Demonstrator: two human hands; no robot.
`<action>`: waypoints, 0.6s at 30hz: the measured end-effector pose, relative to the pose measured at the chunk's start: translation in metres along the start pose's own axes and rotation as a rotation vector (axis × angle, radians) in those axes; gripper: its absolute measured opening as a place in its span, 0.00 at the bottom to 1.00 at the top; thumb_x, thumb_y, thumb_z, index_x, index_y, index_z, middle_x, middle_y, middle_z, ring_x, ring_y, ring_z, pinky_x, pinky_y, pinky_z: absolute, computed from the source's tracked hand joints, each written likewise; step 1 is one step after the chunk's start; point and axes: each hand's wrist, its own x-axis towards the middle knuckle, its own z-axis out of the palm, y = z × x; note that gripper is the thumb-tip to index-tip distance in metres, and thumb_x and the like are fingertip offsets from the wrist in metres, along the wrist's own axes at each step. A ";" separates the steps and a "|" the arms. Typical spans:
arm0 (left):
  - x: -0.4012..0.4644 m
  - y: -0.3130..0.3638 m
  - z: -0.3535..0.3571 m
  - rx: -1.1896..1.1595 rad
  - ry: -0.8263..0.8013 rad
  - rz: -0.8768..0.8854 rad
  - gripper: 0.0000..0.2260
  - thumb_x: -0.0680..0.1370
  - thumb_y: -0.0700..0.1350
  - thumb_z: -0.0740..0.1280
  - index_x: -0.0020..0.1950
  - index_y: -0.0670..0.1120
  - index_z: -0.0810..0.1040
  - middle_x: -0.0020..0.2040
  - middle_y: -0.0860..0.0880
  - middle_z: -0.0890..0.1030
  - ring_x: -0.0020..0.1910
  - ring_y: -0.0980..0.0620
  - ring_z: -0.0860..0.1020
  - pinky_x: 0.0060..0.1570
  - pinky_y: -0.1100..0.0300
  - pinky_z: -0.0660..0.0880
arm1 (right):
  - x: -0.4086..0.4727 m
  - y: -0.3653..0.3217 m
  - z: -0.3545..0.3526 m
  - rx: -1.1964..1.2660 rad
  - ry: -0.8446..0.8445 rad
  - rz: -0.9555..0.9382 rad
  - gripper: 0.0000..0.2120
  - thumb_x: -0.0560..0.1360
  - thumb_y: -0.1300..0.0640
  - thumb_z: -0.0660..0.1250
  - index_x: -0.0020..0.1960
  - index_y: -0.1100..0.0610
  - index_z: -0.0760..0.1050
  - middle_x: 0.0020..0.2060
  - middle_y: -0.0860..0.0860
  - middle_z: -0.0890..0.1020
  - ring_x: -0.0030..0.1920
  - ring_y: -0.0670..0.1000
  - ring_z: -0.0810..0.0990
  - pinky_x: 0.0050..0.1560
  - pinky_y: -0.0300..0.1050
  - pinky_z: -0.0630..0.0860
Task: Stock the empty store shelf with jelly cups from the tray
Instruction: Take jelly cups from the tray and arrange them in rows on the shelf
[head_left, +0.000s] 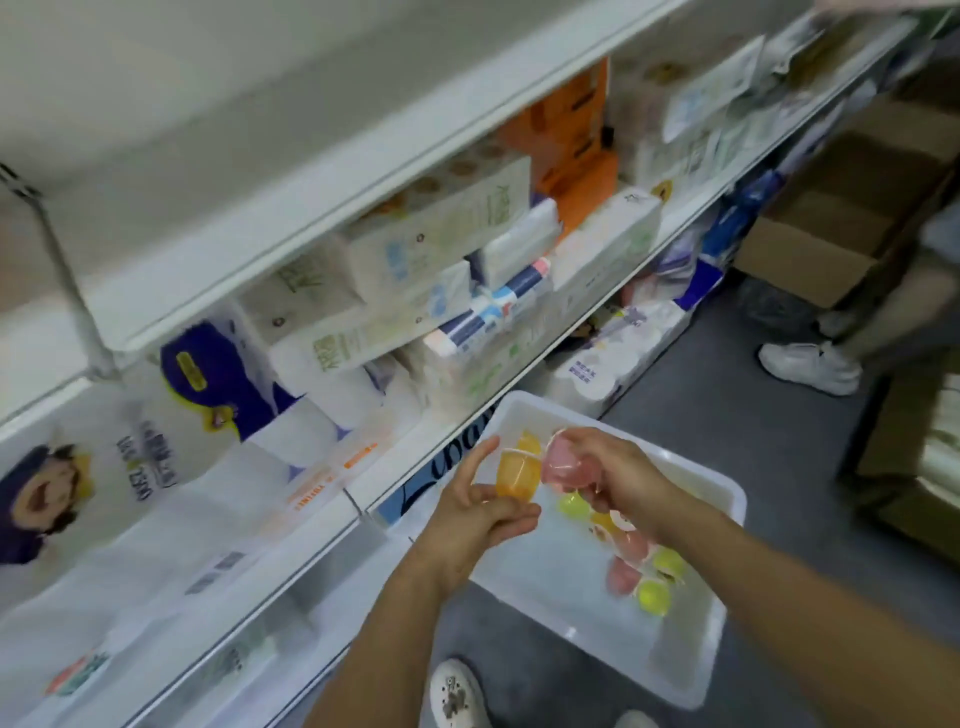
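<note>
Step in hand: you are picking up, not yet placing; both hands hover over the white tray (722, 493) with cups already lifted out of it.
Left hand (480, 514): your fingers curl round an orange jelly cup (511, 475), held upright just above the tray's near-left corner.
Right hand (605, 475): it grips a pink jelly cup (558, 462), tilted, touching or nearly touching the orange one (blur makes the contact hard to call).
Tray contents: a loose cluster of pink, yellow-green and orange jelly cups (641, 564) lies toward the right side, so plenty of stock remains.
Tray position: it sits low, on the grey floor (779, 415) by the look of it, just beside the shelving.
Shelf: the shelves in view hold packs of tissue and paper rolls (436, 244); the lowest white shelf (322, 613) at your lower left looks like the bare one, though you cannot see all of it.
Next move: likely carry both cups left to that shelf and set them upright, side by side.
Care: the cups are small and slick, so keep each grip firm while swinging across.
</note>
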 end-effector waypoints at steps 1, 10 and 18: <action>-0.011 0.016 -0.003 0.028 -0.002 0.033 0.31 0.71 0.27 0.69 0.65 0.56 0.74 0.55 0.34 0.78 0.50 0.38 0.83 0.54 0.49 0.79 | -0.004 -0.015 0.009 0.011 -0.019 -0.013 0.10 0.77 0.53 0.61 0.51 0.53 0.80 0.30 0.55 0.78 0.27 0.50 0.67 0.27 0.39 0.60; -0.123 0.132 -0.039 0.196 0.222 0.444 0.16 0.75 0.38 0.71 0.60 0.52 0.75 0.50 0.41 0.79 0.38 0.45 0.83 0.38 0.56 0.79 | -0.045 -0.138 0.103 -0.074 -0.250 -0.249 0.12 0.70 0.46 0.67 0.45 0.54 0.80 0.34 0.60 0.81 0.32 0.54 0.70 0.26 0.40 0.60; -0.209 0.194 -0.096 0.310 0.549 0.711 0.17 0.75 0.41 0.71 0.61 0.53 0.73 0.49 0.43 0.77 0.33 0.48 0.82 0.33 0.56 0.79 | -0.068 -0.216 0.202 -0.132 -0.360 -0.457 0.21 0.64 0.45 0.69 0.51 0.58 0.79 0.37 0.57 0.81 0.33 0.53 0.73 0.27 0.40 0.60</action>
